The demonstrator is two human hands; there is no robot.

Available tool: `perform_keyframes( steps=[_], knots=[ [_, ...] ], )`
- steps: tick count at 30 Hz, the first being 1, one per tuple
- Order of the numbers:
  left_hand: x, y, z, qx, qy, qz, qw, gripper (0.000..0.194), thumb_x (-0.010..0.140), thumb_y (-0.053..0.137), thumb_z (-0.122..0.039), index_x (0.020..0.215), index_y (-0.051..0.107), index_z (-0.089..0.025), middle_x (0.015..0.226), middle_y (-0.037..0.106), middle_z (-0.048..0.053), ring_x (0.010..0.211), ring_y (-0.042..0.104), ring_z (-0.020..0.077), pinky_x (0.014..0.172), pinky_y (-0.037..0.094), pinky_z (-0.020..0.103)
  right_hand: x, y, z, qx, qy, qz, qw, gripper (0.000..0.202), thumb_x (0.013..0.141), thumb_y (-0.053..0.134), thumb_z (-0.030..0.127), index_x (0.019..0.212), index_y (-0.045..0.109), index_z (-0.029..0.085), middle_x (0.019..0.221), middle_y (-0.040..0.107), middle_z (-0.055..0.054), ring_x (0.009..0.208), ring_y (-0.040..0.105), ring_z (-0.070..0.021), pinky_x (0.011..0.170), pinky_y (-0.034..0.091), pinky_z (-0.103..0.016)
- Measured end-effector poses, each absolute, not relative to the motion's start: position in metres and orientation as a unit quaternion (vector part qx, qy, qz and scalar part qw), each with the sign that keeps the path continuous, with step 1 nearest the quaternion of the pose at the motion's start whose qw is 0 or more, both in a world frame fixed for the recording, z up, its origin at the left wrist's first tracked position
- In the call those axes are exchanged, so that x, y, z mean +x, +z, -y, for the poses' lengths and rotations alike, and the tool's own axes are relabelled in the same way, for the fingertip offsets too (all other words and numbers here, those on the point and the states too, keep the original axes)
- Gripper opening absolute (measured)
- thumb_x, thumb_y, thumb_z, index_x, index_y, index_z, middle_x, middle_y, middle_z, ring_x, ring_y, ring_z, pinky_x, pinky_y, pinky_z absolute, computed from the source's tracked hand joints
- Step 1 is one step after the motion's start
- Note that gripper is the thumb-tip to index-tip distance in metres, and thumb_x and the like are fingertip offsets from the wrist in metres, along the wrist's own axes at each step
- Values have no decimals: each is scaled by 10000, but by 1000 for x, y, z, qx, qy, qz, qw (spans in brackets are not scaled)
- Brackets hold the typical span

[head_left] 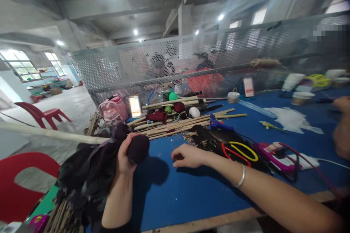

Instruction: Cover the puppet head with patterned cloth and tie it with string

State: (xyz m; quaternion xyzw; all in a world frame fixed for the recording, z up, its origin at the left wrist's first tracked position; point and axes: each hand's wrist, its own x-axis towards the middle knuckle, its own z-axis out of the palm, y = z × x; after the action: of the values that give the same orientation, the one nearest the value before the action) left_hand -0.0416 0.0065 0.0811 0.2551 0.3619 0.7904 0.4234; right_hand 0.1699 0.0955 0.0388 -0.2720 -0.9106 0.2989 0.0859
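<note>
My left hand (127, 154) is closed round a dark, rounded, ball-like end (139, 149), held above the blue table. Dark ragged cloth (89, 169) hangs behind and below this hand. A long pale pole (54, 133) runs in from the left and disappears into the cloth; whether it joins the ball is hidden. Over the middle of the table my right hand (187, 156) hovers palm down, its fingers loosely bent, thumb apart and nothing visible between them. Close to that wrist lie scissors with red and yellow handles (243, 151) on black cloth (203, 136).
Wooden sticks (175, 125) and small coloured balls (179, 107) lie beyond my hands. A blue glue gun (220, 123) and a magenta power strip (279, 158) with cords are to the right. Another person's hand (343, 127) shows at the right edge. A perforated metal screen (125, 67) stands behind.
</note>
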Motion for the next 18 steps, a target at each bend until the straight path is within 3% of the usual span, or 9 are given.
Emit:
perform_keyframes(
  steps=[6,9,12,15,18],
  knots=[
    [-48,75,-3,222,809,-382,387,224,648,686,-377,722,686,-166,761,704,11,710,645,150,644,507,229,152,51,-194,-411,193,882,129,202,761,553,279,776,725,176,710,694,-37,687,616,-168,627,419,-236],
    [-47,67,0,203,814,-373,396,226,636,702,-384,725,688,-176,780,704,11,747,654,165,689,521,252,129,53,-247,-494,135,845,152,214,783,534,223,901,704,170,882,706,-82,857,628,-194,727,427,-253],
    [-50,59,-5,174,824,-366,396,205,639,706,-371,730,691,-188,792,709,7,774,657,164,719,522,253,100,48,-281,-559,97,809,152,277,797,570,275,1033,648,153,1041,666,-120,988,600,-221,806,435,-306],
    [-55,56,-11,140,823,-370,407,202,616,724,-366,712,693,-191,772,711,9,758,663,169,694,528,259,77,40,-297,-604,82,781,135,376,802,593,375,1042,619,87,1087,631,-161,991,595,-236,816,456,-380],
    [-57,57,-12,121,823,-367,417,208,582,750,-359,700,697,-196,764,711,6,763,665,171,704,530,262,68,38,-307,-606,81,780,137,330,829,554,366,967,649,82,1027,656,-167,935,618,-224,786,454,-346]
  ],
)
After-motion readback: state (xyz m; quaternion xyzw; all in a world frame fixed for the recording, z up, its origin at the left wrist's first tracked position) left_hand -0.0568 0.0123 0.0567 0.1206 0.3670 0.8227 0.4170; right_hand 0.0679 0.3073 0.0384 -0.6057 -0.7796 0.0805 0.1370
